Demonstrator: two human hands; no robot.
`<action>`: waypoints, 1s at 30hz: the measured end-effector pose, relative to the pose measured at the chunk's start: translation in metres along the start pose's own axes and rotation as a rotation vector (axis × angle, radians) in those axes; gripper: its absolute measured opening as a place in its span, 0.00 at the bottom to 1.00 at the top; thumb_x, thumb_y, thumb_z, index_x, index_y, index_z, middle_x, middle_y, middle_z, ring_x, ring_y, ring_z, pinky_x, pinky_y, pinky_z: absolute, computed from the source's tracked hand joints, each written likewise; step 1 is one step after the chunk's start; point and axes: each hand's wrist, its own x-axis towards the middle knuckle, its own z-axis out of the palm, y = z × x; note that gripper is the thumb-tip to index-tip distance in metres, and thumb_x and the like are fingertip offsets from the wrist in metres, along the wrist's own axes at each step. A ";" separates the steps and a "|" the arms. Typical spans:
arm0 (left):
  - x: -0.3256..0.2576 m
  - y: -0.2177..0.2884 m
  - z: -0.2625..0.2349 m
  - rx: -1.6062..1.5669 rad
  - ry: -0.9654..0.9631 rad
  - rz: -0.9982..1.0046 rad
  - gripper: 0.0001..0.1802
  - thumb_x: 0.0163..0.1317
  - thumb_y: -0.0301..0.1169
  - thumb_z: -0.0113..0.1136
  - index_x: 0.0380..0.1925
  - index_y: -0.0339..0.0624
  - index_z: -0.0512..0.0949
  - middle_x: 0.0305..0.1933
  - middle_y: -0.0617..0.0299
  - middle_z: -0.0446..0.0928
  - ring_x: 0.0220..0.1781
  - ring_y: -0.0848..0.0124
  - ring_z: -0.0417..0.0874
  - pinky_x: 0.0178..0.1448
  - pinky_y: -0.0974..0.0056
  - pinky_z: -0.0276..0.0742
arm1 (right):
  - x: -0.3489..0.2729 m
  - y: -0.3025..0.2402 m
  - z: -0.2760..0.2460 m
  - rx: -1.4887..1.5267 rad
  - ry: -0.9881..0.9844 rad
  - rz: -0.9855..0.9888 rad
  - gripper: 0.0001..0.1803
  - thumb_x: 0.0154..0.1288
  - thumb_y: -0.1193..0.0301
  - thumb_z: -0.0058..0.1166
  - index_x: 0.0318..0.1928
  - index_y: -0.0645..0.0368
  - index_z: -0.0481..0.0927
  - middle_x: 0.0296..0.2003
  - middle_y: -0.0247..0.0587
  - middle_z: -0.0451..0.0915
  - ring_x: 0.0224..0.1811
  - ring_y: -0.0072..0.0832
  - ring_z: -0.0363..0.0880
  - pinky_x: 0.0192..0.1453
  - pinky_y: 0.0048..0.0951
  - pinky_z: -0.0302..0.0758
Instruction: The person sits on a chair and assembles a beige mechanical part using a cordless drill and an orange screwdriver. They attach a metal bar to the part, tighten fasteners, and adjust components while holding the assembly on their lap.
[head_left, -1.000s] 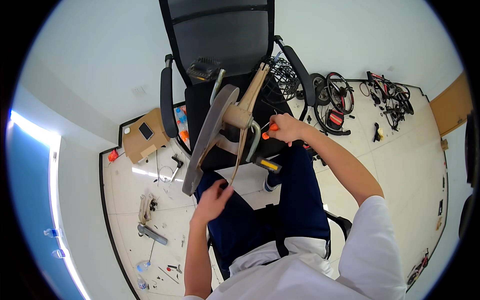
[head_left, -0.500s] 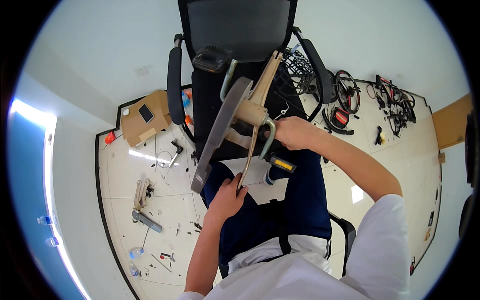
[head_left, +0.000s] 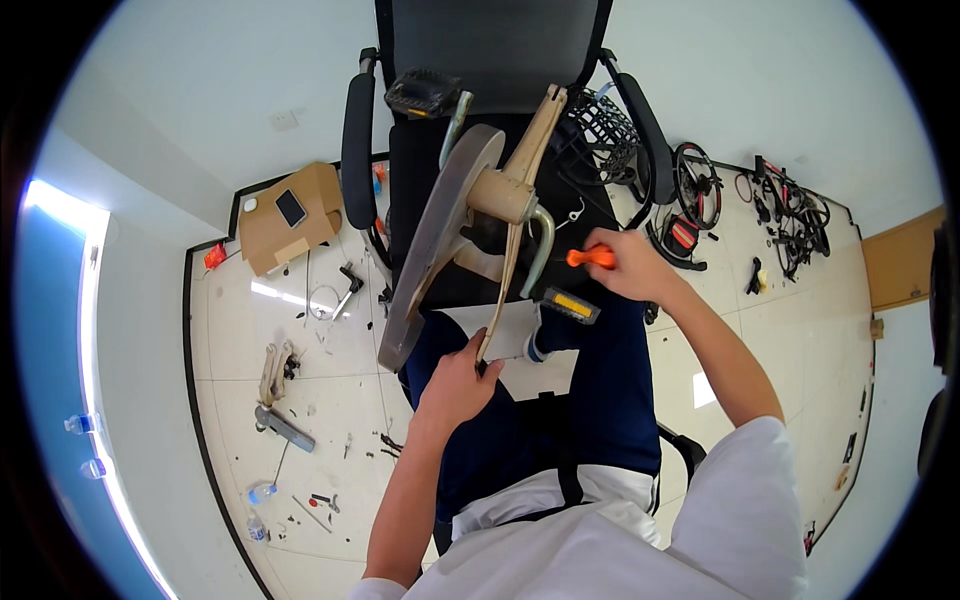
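Note:
A beige bicycle frame section [head_left: 503, 196] rests tilted on the black seat of an office chair [head_left: 400, 160]. It carries a grey chain guard [head_left: 447, 225], a bent crank arm [head_left: 543, 250], a near pedal [head_left: 570, 305] with a yellow reflector, and a far black pedal [head_left: 424, 92]. My left hand [head_left: 460, 385] grips the thin lower end of a frame tube, above my left thigh. Closed around a screwdriver's orange handle [head_left: 592, 257], my right hand [head_left: 632, 265] is just right of the crank arm, apart from it. The screwdriver's tip is hard to make out.
A black mesh basket [head_left: 605, 130] sits at the seat's right side. On the floor lie a cardboard piece [head_left: 285, 225] with a phone [head_left: 290, 208], metal parts [head_left: 275, 375], bottles [head_left: 262, 493], a wheel [head_left: 697, 185] and dark bicycle parts [head_left: 795, 210].
My right hand has drawn back to the right from beside the crank, bringing the orange screwdriver handle into sight. My left hand stays on the tube. The whole view has shifted slightly.

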 end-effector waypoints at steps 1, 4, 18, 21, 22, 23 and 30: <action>-0.001 0.003 -0.001 -0.011 0.011 0.031 0.30 0.63 0.36 0.63 0.64 0.36 0.71 0.28 0.43 0.80 0.32 0.49 0.84 0.40 0.55 0.78 | -0.011 0.005 -0.001 0.037 0.048 0.035 0.12 0.58 0.72 0.61 0.42 0.62 0.79 0.26 0.47 0.82 0.30 0.37 0.84 0.35 0.35 0.79; -0.005 0.009 -0.001 -0.054 0.038 0.118 0.32 0.62 0.35 0.64 0.66 0.37 0.70 0.27 0.45 0.78 0.30 0.51 0.83 0.38 0.56 0.78 | -0.047 0.017 -0.009 0.204 0.248 0.252 0.14 0.60 0.68 0.63 0.44 0.62 0.80 0.27 0.44 0.81 0.27 0.31 0.82 0.33 0.33 0.78; -0.007 0.023 0.026 -0.159 0.145 0.376 0.30 0.64 0.34 0.66 0.65 0.36 0.71 0.31 0.58 0.72 0.28 0.68 0.70 0.33 0.65 0.69 | -0.201 -0.016 0.084 1.509 0.713 0.785 0.21 0.75 0.56 0.48 0.51 0.63 0.77 0.30 0.42 0.81 0.20 0.24 0.74 0.26 0.26 0.72; -0.009 0.029 0.028 -0.127 0.104 0.431 0.33 0.66 0.39 0.64 0.67 0.35 0.69 0.40 0.50 0.76 0.41 0.58 0.81 0.47 0.59 0.77 | -0.208 -0.042 0.105 1.721 0.376 0.875 0.23 0.76 0.55 0.45 0.54 0.63 0.75 0.33 0.45 0.83 0.21 0.25 0.76 0.26 0.28 0.73; -0.009 0.029 0.030 -0.105 0.103 0.452 0.33 0.66 0.40 0.64 0.67 0.35 0.69 0.41 0.51 0.77 0.42 0.57 0.81 0.48 0.59 0.77 | -0.209 -0.049 0.116 1.778 0.256 0.882 0.23 0.76 0.55 0.45 0.55 0.63 0.75 0.34 0.46 0.83 0.22 0.27 0.77 0.27 0.29 0.74; -0.008 0.028 0.034 -0.083 0.104 0.472 0.34 0.66 0.40 0.64 0.67 0.35 0.69 0.43 0.51 0.77 0.43 0.57 0.81 0.49 0.59 0.77 | -0.206 -0.055 0.129 1.831 0.134 0.887 0.24 0.77 0.55 0.44 0.57 0.63 0.74 0.35 0.47 0.84 0.22 0.28 0.77 0.27 0.30 0.74; -0.008 0.031 0.040 0.020 0.145 0.474 0.32 0.62 0.40 0.67 0.63 0.36 0.73 0.46 0.52 0.79 0.44 0.56 0.81 0.49 0.58 0.77 | -0.139 -0.111 0.184 1.940 -0.231 0.518 0.18 0.76 0.62 0.48 0.59 0.58 0.69 0.44 0.45 0.80 0.40 0.31 0.81 0.43 0.34 0.78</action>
